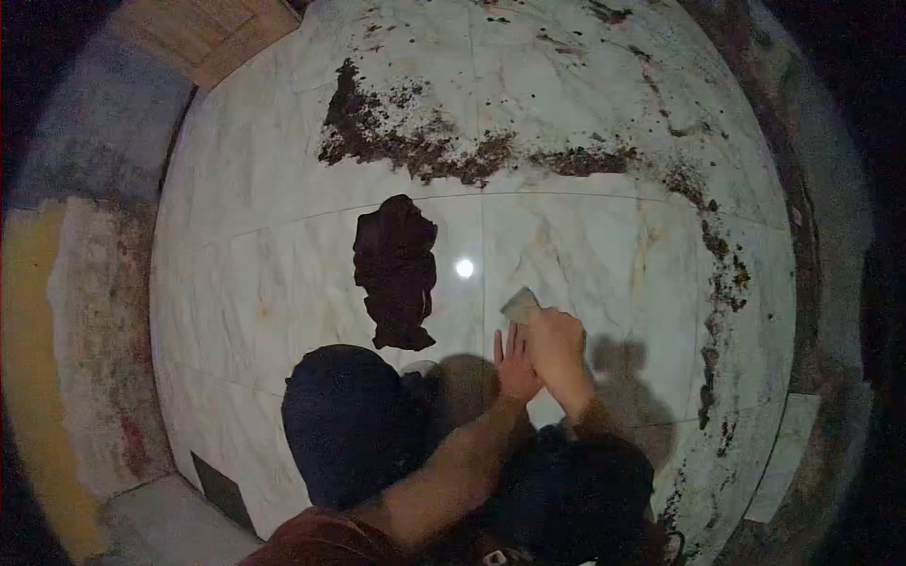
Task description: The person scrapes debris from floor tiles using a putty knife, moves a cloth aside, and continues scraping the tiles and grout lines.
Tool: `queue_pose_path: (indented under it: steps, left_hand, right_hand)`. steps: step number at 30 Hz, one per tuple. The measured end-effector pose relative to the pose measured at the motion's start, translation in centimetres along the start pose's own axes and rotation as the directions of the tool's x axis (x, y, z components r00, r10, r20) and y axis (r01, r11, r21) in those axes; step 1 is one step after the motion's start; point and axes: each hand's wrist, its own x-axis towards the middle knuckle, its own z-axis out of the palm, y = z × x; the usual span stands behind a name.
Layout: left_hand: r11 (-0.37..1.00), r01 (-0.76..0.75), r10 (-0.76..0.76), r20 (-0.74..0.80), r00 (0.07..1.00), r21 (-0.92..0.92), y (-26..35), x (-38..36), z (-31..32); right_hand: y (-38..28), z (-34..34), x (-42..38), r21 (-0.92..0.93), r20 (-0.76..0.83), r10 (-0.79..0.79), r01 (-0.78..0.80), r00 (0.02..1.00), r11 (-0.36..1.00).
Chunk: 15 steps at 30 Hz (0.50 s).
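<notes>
My right hand [557, 338] is closed round a small flat scraper [520, 305], its blade tilted up and to the left over the pale marbled tiles [585, 245]. Just left of it, partly behind the right wrist, my left hand [514, 366] rests with its fingers stretched out on the tile. Nothing shows in the left hand. A dark crumpled cloth [394, 269] lies on the floor to the left of both hands.
Dark crumbly dirt [425, 151] runs across the tiles ahead and down the right side [719, 255]. A wooden board [203, 33] stands at the upper left. Rough walls edge both sides. A loose tile strip [788, 453] lies at the lower right.
</notes>
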Motion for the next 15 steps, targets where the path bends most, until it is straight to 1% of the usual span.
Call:
queue_pose_path:
  steps: [1, 2, 3, 5, 6, 7, 9, 10, 11, 12, 13, 15]
  left_hand:
    - [1.000, -0.005, 0.005, -0.016, 1.000, -0.016, 0.3, -0.2, -0.4]
    - [0.999, -0.011, 0.010, -0.031, 0.999, -0.032, 0.6, -0.3, -0.9]
    - [0.999, -0.021, 0.019, -0.041, 0.999, -0.047, 0.8, -0.6, -0.8]
    - [0.999, 0.004, -0.006, 0.042, 0.999, 0.045, 0.2, -0.3, -0.4]
    - [0.997, 0.027, -0.031, -0.067, 0.997, -0.070, 0.3, 0.0, 0.0]
    - [0.997, 0.013, -0.018, -0.060, 0.998, -0.076, 0.3, 0.5, -0.8]
    - [0.999, 0.030, -0.028, -0.063, 0.998, 0.026, 0.9, -0.2, -1.8]
    - [1.000, 0.010, -0.009, -0.124, 0.992, 0.005, 0.8, -0.1, -1.2]
    - [0.997, 0.058, -0.060, -0.030, 0.998, -0.043, 1.4, 0.1, -2.5]
    - [0.999, 0.036, -0.038, -0.071, 0.997, -0.032, 1.2, 0.2, -2.1]
    - [1.000, 0.021, -0.023, -0.114, 0.993, -0.015, 1.0, 0.0, -1.6]
    - [0.999, 0.017, -0.021, -0.124, 0.992, -0.034, 0.8, 0.3, -1.6]
  right_hand:
    - [0.2, 1.7, 0.7, -0.020, -0.002, 0.006, -0.006, 1.000, 1.000]
    - [0.4, 4.4, 2.4, 0.013, -0.053, -0.007, 0.008, 0.999, 1.000]
    - [0.6, 5.6, 3.3, 0.045, -0.109, -0.021, 0.026, 0.994, 0.999]
    - [-0.4, 4.2, 3.3, 0.009, -0.154, -0.031, 0.033, 0.988, 0.999]
    - [-0.7, 3.3, 3.4, -0.009, -0.179, -0.033, 0.032, 0.983, 0.999]
    - [-0.4, 2.4, 2.6, -0.012, -0.182, -0.018, 0.016, 0.983, 1.000]
    - [3.0, 0.9, -2.0, 0.007, -0.227, 0.138, -0.141, 0.964, 0.990]
    - [6.6, 1.3, -4.7, 0.054, -0.160, 0.274, -0.269, 0.948, 0.962]
    - [9.3, 1.7, -7.0, 0.099, -0.108, 0.401, -0.392, 0.910, 0.915]
    - [9.9, 1.4, -8.9, 0.081, -0.119, 0.418, -0.411, 0.901, 0.908]
    - [10.2, 1.4, -11.2, 0.122, -0.144, 0.471, -0.457, 0.870, 0.881]
    - [9.9, 1.9, -16.2, 0.209, -0.165, 0.571, -0.537, 0.804, 0.817]
